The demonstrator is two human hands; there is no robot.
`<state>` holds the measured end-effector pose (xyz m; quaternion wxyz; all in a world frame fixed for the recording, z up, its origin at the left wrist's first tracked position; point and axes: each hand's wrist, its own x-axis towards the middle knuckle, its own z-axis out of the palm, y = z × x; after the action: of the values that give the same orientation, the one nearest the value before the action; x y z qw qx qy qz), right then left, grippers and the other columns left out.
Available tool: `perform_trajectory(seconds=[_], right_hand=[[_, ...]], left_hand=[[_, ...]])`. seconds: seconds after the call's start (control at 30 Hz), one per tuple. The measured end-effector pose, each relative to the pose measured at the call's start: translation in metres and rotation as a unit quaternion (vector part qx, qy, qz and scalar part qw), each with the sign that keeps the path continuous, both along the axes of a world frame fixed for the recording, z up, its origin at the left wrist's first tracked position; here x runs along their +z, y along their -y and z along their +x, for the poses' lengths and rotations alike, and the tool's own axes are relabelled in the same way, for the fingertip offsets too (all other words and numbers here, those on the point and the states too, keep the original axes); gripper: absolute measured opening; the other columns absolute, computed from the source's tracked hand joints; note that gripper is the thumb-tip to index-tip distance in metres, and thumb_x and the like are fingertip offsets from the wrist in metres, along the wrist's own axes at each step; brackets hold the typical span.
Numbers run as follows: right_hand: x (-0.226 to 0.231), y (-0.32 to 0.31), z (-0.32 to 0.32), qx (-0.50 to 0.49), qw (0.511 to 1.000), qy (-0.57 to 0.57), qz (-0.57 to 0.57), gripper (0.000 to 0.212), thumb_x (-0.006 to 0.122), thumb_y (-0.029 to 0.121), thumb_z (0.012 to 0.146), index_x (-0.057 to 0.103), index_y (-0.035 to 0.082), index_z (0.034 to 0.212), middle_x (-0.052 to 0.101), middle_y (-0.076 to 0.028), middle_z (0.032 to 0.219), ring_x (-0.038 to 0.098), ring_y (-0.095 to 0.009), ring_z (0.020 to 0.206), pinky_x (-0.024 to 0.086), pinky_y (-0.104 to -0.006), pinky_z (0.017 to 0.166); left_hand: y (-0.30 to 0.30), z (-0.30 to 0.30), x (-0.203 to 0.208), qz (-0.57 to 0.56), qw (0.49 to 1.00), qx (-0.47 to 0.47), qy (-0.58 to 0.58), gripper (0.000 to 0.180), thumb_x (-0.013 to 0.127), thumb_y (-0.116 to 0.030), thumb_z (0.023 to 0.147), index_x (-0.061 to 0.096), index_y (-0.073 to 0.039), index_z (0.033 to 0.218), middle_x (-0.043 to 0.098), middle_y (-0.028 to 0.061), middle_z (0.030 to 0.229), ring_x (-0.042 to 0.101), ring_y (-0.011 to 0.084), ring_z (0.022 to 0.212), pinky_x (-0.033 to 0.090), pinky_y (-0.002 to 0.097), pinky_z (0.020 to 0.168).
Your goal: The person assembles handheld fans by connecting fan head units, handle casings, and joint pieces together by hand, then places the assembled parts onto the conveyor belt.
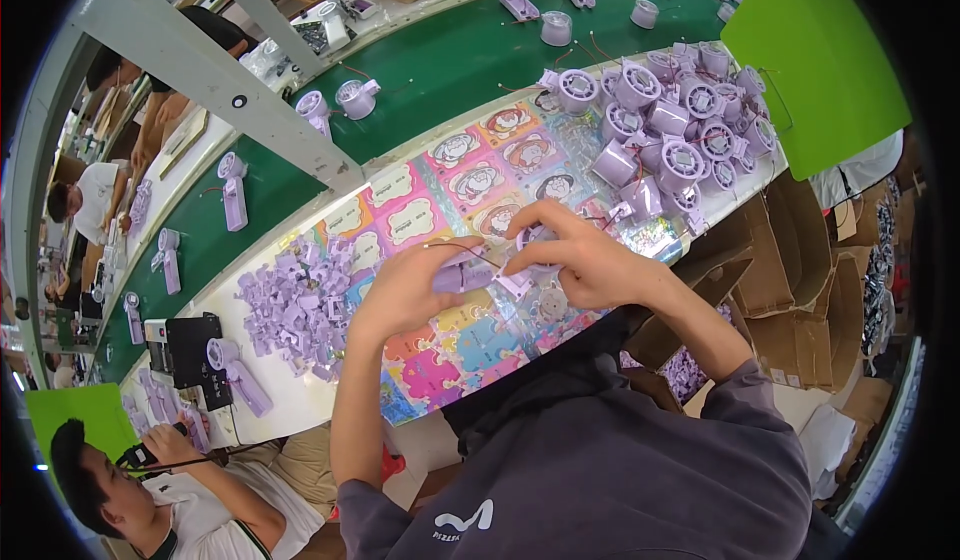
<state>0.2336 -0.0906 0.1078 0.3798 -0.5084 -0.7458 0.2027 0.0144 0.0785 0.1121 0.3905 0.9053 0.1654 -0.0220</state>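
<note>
Lilac handle (460,277) lies gripped in the left hand (400,290), centre frame; the right hand (598,263) bends over a small part (516,283), its grip unclear. Fan heads (681,162) pile upper right.

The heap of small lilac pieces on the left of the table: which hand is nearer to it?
Left. The left hand is beside the right edge of the heap; the right hand is farther right, beyond the left one.
</note>
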Motion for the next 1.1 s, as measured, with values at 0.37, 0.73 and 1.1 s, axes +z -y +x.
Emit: perform_trajectory(seconds=[0.37, 0.73, 1.1], right_hand=[[-0.004, 0.001, -0.019, -0.070, 0.996, 0.036, 0.039, 0.057, 0.053, -0.016, 0.061, 0.071, 0.009, 0.109, 0.054, -0.016, 0.124, 0.053, -0.038, 0.118, 0.047, -0.0444, 0.097], [-0.005, 0.005, -0.037, -0.149, 0.969, 0.133, 0.147, 0.049, 0.065, -0.008, 0.059, 0.072, 0.007, 0.104, 0.056, -0.017, 0.122, 0.054, -0.039, 0.118, 0.049, -0.0480, 0.096], [-0.002, 0.004, -0.041, -0.158, 0.964, 0.145, 0.154, 0.038, 0.070, -0.002, 0.062, 0.072, 0.005, 0.100, 0.059, -0.016, 0.118, 0.056, -0.037, 0.116, 0.048, -0.0484, 0.096]], left_hand=[[0.011, 0.002, 0.006, -0.091, 0.994, 0.038, 0.036, 0.061, 0.081, -0.014, 0.077, 0.062, 0.001, 0.132, 0.068, 0.0210, 0.121, 0.067, 0.0341, 0.111, 0.051, 0.0381, 0.096], [0.030, 0.006, 0.009, -0.157, 0.983, 0.065, 0.074, 0.048, 0.078, -0.014, 0.082, 0.065, 0.006, 0.124, 0.074, 0.0183, 0.105, 0.071, 0.0233, 0.093, 0.054, 0.0348, 0.086], [0.043, 0.007, -0.013, -0.241, 0.944, 0.194, 0.117, 0.040, 0.078, -0.011, 0.087, 0.069, 0.005, 0.122, 0.075, 0.0140, 0.094, 0.066, 0.0112, 0.083, 0.055, 0.0295, 0.076]])
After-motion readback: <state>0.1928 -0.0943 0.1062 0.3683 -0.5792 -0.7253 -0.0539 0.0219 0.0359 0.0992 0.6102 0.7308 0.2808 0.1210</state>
